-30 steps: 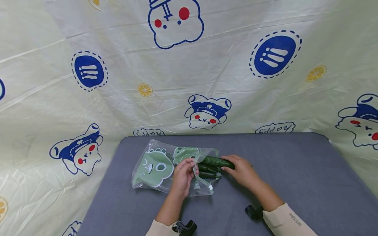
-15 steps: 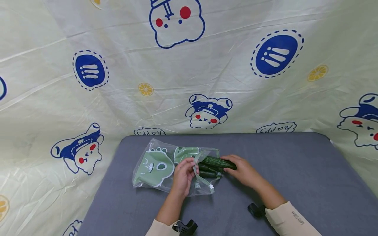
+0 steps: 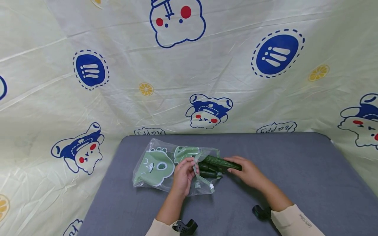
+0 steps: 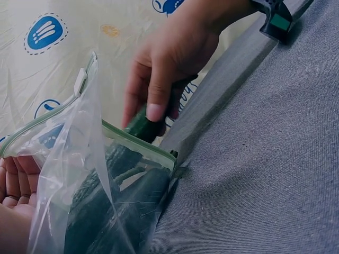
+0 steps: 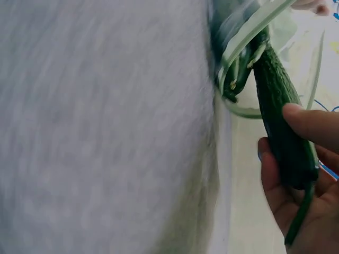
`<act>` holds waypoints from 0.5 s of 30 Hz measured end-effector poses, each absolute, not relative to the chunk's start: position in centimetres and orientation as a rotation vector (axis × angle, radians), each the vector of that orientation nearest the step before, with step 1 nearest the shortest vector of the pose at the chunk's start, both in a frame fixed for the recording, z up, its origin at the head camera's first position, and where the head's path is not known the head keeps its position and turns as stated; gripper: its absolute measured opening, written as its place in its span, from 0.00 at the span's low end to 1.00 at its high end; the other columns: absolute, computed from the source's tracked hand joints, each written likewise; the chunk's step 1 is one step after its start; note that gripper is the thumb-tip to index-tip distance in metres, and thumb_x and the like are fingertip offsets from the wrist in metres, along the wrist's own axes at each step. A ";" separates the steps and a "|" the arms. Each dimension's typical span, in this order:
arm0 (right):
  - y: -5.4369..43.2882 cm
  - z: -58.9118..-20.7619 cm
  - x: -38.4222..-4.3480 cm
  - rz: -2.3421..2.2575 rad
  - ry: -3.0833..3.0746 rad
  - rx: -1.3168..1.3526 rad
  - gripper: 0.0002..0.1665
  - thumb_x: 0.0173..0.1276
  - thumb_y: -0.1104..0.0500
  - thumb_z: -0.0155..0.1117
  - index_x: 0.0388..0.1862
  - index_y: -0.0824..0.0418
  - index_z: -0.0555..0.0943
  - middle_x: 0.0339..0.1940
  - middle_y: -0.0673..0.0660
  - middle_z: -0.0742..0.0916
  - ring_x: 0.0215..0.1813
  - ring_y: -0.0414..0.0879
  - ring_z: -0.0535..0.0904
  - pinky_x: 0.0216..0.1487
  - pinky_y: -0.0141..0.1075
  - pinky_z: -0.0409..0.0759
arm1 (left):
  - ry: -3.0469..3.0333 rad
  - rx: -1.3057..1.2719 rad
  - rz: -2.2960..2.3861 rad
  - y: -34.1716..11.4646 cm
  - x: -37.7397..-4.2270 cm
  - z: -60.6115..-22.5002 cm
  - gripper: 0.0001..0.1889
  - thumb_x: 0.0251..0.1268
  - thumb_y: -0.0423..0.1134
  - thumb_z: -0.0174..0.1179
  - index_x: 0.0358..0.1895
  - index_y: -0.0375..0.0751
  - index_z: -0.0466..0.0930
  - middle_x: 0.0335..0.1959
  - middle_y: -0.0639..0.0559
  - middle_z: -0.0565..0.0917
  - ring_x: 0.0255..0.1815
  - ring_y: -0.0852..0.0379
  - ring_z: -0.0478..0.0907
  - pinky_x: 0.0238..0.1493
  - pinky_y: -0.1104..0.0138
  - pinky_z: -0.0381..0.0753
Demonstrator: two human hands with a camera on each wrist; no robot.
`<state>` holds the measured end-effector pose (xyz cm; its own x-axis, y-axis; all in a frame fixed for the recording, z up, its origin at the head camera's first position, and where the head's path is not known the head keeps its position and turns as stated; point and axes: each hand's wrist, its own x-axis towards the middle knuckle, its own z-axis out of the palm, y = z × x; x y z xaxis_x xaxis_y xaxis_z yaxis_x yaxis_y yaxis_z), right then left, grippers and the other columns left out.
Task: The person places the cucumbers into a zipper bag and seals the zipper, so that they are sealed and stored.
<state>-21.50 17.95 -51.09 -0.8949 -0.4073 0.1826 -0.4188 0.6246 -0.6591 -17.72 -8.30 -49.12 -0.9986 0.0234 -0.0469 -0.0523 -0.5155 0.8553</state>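
A clear zip bag (image 3: 138, 173) with green animal prints lies on its side on the table, its mouth facing right. At the mouth, my left hand (image 3: 183, 175) pinches the green zip edge and holds it up. My right hand (image 3: 249, 173) grips the stem end of a dark green cucumber (image 3: 220, 162), thumb on one side and fingers on the other. In the right wrist view this cucumber (image 5: 278, 114) passes through the bag's opening, its far end inside. Other cucumbers (image 3: 208, 174) lie in the bag beside it, stem ends near the mouth.
The white zip slider (image 3: 211, 186) hangs at the bag's near corner. A grey cloth covers the table (image 3: 295, 177). Behind the table hangs a pale printed curtain (image 3: 236, 75). Black wrist cameras (image 3: 261, 212) sit on both wrists.
My right hand has moved a little to the right with the cucumber, so more of it sticks out of the bag. My left hand keeps its hold on the bag's edge.
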 end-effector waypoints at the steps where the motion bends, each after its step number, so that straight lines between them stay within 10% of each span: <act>1: 18.0 -51.1 -21.5 1.190 -2.813 0.700 0.27 0.69 0.59 0.68 0.68 0.55 0.78 0.66 0.61 0.82 0.70 0.64 0.75 0.67 0.64 0.72 | 1.522 -0.048 2.697 -8.3 -17.7 -49.1 0.07 0.68 0.30 0.51 0.37 0.42 0.78 0.27 0.54 0.80 0.26 0.61 0.75 0.32 0.72 0.80; 15: 16.6 -50.7 -21.5 1.588 -2.747 0.531 0.25 0.71 0.52 0.66 0.66 0.51 0.80 0.66 0.60 0.83 0.68 0.56 0.77 0.62 0.47 0.79 | 1.534 -0.050 2.685 -8.3 -17.6 -49.1 0.06 0.68 0.30 0.51 0.37 0.41 0.78 0.28 0.54 0.80 0.26 0.61 0.76 0.32 0.71 0.80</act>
<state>-21.53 16.61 -50.69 -0.9427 -0.3189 0.0984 -0.2444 0.4591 -0.8541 -17.63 -8.27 -49.08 -0.9983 0.0267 -0.0526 -0.0589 -0.5069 0.8600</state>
